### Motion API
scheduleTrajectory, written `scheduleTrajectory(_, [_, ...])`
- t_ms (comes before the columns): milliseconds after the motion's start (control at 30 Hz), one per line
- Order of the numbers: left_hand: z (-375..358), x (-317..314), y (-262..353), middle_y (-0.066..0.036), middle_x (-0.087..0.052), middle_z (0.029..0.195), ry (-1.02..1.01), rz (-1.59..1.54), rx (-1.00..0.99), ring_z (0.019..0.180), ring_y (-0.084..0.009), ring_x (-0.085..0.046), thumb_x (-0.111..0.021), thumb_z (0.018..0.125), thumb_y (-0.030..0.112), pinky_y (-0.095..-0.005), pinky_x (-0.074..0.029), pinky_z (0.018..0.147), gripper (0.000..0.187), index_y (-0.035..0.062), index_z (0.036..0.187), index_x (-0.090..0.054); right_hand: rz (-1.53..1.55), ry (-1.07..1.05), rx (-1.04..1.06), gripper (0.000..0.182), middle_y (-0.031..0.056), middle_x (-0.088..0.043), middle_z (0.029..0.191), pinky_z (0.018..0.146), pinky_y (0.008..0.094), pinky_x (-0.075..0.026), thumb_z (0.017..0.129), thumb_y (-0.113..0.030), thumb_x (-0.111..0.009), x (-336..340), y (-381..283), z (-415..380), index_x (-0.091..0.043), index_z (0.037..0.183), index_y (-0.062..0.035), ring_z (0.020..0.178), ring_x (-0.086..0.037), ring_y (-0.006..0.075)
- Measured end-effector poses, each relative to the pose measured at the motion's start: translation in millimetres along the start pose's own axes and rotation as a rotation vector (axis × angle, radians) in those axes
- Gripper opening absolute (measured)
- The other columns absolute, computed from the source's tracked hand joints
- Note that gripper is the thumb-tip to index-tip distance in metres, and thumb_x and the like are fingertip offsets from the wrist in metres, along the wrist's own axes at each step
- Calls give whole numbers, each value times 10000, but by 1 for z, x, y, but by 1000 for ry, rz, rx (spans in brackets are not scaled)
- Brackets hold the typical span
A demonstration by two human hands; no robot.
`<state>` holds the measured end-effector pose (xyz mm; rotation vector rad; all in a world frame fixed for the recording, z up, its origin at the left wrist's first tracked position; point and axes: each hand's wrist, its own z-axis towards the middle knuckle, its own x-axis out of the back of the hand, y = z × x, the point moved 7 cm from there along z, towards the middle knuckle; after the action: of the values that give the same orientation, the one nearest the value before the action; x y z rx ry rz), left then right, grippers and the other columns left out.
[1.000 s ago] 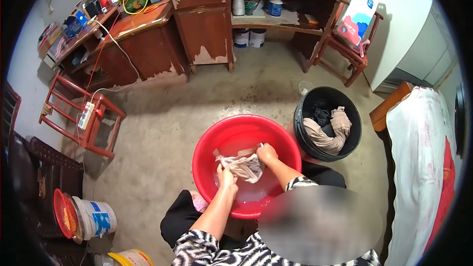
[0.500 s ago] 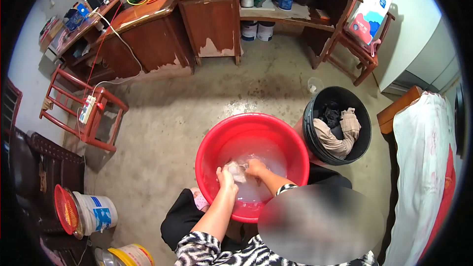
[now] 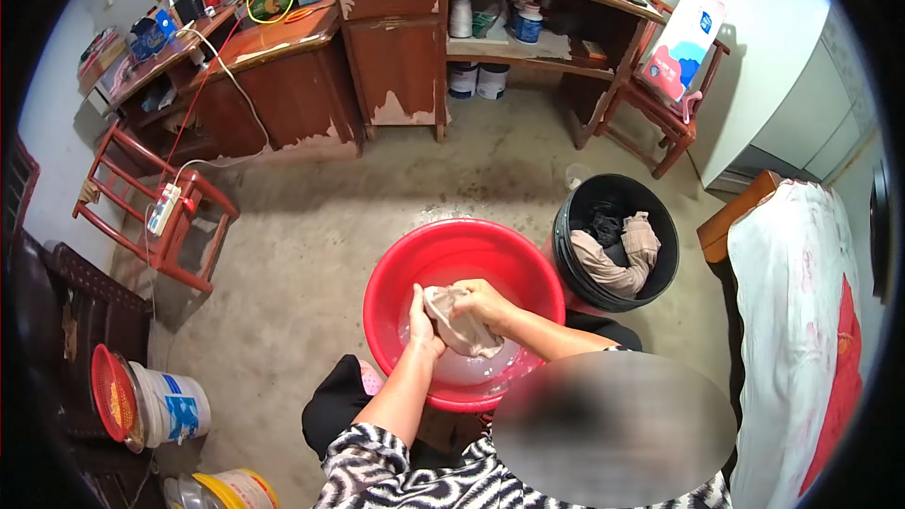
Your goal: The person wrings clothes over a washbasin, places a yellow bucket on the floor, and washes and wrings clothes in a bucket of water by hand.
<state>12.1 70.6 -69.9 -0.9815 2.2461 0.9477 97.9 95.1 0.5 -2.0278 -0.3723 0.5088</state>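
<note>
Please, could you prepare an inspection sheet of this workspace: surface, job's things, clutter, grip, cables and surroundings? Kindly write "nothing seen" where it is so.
Surface: grey floor, with dark spots beyond the red basin.
Job's things: beige cloth, held in the red basin; cloudy water beneath.
Clutter: assorted items on the brown desk; bottles on its shelf.
Grip: left hand and right hand both hold the beige cloth.
Cables: white cable and power strip at the left chair, apart from the basin.
Surroundings: black bucket containing beige garment and dark fabric; white bucket at left.
</note>
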Motion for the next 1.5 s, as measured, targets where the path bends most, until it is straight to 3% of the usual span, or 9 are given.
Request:
scheduleTrajectory(233, [-65,-67,14,-127,-510,1194,-50,90,19,1096,-275,-507,-323,717,775,-409,-405,936,938,11,1259,-379,491,180,317,323,77,-592,854,745,273,-458,633,-50,-472,15,-25,-17,-562,937,14,785,-567,175])
scheduleTrajectory(600, [-69,-50,-18,-76,-550,1083,-321,501,249,928,-240,-585,-632,739,515,-500,-485,755,686,144,1248,-360,514,355,307,292,90,-548,905,763,293,-447,721,-109,-458,22,19,2,-514,982,9,834,-540,186])
scheduleTrajectory(800, [-68,-59,-12,-62,-609,916,-258,415,147,769,-166,-616,-658,779,250,-299,-511,585,403,77,1103,-494,269,302,314,357,61,-501,987,847,267,-370,918,-321,-406,13,-18,-11,-475,1093,-18,929,-466,141])
scheduleTrajectory(933, [-68,-61,-9,-57,-612,876,-254,395,115,740,-160,-616,-637,769,149,-277,-509,571,342,62,1075,-512,-196,251,291,499,40,-495,833,681,286,-407,885,-528,-382,28,-34,-4,-502,859,-44,752,-468,127])
scheduleTrajectory(1000, [-65,-54,-10,-66,-612,881,-205,362,86,748,-164,-617,-615,767,120,-276,-511,573,336,54,1079,-508,-551,328,228,521,63,-514,931,818,291,-379,892,-526,-361,41,-30,-1,-510,1034,-48,866,-472,144])
scheduleTrajectory(1133, [-70,-60,-4,-96,-607,909,-291,113,62,769,-181,-619,-556,767,67,-289,-517,599,333,30,1093,-495,309,521,90,535,54,-583,882,819,343,-399,866,-583,-357,54,-25,-16,-530,969,-88,908,-534,178])
scheduleTrajectory(1233, [-87,-80,-5,-108,-600,874,-371,47,101,744,-199,-613,-559,738,112,-289,-515,613,365,14,1083,-493,802,-46,134,676,141,-471,1217,900,428,-419,752,-654,-474,15,-23,-6,-455,1169,-122,1079,-499,279])
scheduleTrajectory(1400, [-92,-83,-18,-107,-593,875,-459,41,181,730,-201,-606,-574,711,158,-289,-512,629,401,16,1078,-492,727,-337,251,754,161,-540,1124,800,384,-491,737,-463,-651,-4,-73,-32,-337,1311,-89,1083,-504,316])
scheduleTrajectory(1500, [-93,-81,-15,-93,-586,876,-389,113,117,726,-192,-602,-568,721,135,-288,-510,594,361,14,1054,-497,166,-231,284,345,88,-608,884,753,291,-480,725,-79,-651,-6,-86,-37,-554,1047,-5,822,-609,170])
